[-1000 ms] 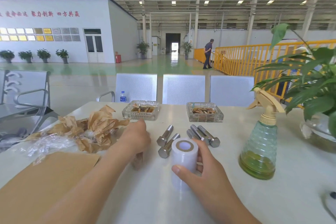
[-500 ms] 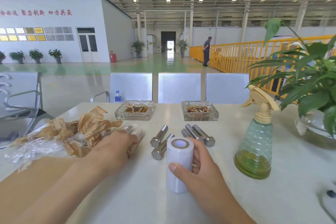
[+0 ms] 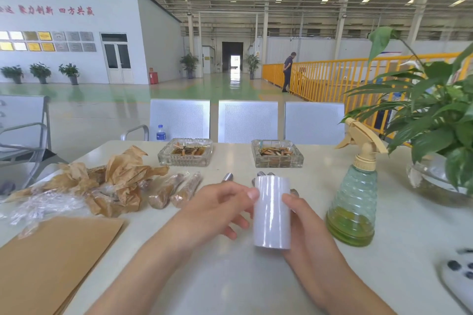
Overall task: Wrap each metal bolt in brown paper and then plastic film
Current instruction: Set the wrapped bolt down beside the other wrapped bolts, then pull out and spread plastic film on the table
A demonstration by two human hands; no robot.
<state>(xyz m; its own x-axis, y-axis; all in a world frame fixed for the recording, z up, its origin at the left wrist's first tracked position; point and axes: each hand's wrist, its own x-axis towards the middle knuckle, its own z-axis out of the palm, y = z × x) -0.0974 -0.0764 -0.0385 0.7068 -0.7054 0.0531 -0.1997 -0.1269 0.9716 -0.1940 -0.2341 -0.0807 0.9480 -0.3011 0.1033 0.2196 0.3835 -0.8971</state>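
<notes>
Upright near the table's (image 3: 230, 276) middle, the film roll (image 3: 272, 213) is gripped by the right hand (image 3: 304, 227), while the left hand's (image 3: 217, 210) fingertip touches its upper left side.

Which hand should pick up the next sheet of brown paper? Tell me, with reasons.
Left. The left hand only touches the film roll with its fingertips, and the brown paper sheets lie on its side. The right hand grips the roll.
</notes>
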